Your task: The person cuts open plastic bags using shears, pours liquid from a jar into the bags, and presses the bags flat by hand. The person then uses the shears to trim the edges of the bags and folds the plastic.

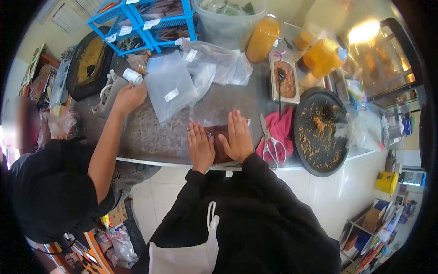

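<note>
A packet of dark brown contents [221, 155] is lying on the table [150, 142], between and partly beneath the left hand [201, 147] and right hand [239, 139]; their fingers are stretching flat and straight, gripping nothing, and hiding its sides; scissors [268, 136] are lying on a pink cloth [280, 124] just rightward; clear bags [171, 82] are spreading beyond the fingertips.

No text or number can be read.
</note>
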Demonstrator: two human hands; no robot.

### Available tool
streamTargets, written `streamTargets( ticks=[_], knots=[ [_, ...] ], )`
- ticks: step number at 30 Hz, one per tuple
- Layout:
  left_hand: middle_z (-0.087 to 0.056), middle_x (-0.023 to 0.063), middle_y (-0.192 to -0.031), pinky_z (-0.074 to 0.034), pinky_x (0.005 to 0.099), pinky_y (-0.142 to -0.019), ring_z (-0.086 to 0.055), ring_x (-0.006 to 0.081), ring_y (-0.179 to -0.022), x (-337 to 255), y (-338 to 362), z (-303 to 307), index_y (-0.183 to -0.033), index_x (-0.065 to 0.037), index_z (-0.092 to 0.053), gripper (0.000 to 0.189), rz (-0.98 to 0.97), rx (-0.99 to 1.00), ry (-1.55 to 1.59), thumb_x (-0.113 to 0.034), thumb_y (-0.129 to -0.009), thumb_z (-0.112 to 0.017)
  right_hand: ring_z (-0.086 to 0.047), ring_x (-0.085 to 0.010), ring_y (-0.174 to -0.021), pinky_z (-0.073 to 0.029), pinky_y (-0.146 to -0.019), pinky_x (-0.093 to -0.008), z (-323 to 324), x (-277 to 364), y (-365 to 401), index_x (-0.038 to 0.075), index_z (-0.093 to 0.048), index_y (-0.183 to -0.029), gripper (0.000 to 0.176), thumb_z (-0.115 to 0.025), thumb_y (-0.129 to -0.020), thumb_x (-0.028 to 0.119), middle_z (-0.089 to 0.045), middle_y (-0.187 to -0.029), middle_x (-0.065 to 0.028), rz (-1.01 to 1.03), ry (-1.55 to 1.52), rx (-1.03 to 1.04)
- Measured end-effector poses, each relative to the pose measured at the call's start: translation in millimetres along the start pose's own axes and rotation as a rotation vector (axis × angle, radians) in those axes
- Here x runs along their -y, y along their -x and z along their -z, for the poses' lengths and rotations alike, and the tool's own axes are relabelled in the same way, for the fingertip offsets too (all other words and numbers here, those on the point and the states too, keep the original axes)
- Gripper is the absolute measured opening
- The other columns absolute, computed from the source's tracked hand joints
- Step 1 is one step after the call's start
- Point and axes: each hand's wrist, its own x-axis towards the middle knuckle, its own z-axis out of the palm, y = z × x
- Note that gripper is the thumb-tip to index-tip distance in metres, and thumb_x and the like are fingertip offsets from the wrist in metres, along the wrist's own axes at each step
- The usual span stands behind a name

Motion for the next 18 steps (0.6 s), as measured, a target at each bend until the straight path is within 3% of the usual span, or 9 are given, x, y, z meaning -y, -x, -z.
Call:
streamTargets(
  ticks=[4,9,12,13,18],
  knots=[
    [-0.023,0.0288,-0.156,-0.016,0.0506,-0.118,-0.018,0.0417,-0.147,-18.8,-3.2,21.7,-0.148,0.007,-0.029,0.06,-0.015,-0.092,0.033,-0.026,-0.1,-0.044,-0.018,-0.0449,-0.146,-0.013,-0.119,-0.0512,-15.0,-16.5,10.6,-0.012,-0.03,-0.145,0.078,-0.048,-0.094,0.044,-0.027,-0.151,-0.0337,0.0,0.118,0.013],
    [-0.017,0.0282,-0.158,-0.013,0.0516,-0.119,-0.014,0.0423,-0.148,-13.5,-3.1,-1.9,-0.15,0.006,-0.025,0.062,0.05,0.025,-0.085,-0.029,-0.102,-0.04,-0.017,-0.0432,-0.147,-0.009,-0.118,-0.0558,6.4,-9.8,8.0,0.004,-0.032,-0.151,0.074,-0.049,-0.093,0.048,-0.023,-0.155,-0.031,0.01,-0.034,0.012],
    [-0.017,0.0277,-0.158,-0.011,0.0514,-0.119,-0.014,0.0412,-0.148,-19.8,-3.2,-0.3,-0.151,0.006,-0.023,0.062,0.061,0.017,-0.081,-0.028,-0.102,-0.039,-0.017,-0.0425,-0.147,-0.008,-0.117,-0.0571,-2.5,-30.0,20.5,0.003,-0.032,-0.151,0.076,-0.049,-0.093,0.049,-0.024,-0.155,-0.0298,0.048,0.031,0.031],
    [-0.017,0.0261,-0.159,-0.01,0.0515,-0.119,-0.015,0.0392,-0.149,-27.4,-3.8,10.5,-0.151,0.005,-0.023,0.061,0.068,-0.125,0.031,-0.03,-0.102,-0.036,-0.018,-0.0428,-0.147,-0.009,-0.117,-0.0568,-7.5,-30.4,21.1,0.003,-0.031,-0.151,0.077,-0.049,-0.093,0.05,-0.025,-0.154,-0.0304,0.064,0.003,0.04],
    [-0.014,0.0234,-0.161,-0.009,0.0502,-0.119,-0.011,0.0367,-0.15,-13.7,6.9,-18.8,-0.153,0.004,-0.018,0.061,0.171,-0.003,-0.143,-0.028,-0.103,-0.033,-0.021,-0.042,-0.146,-0.01,-0.117,-0.0572,-6.2,-22.0,25.0,-0.003,-0.031,-0.149,0.075,-0.048,-0.094,0.046,-0.028,-0.153,-0.0298,0.016,0.019,0.097]
  ],
)
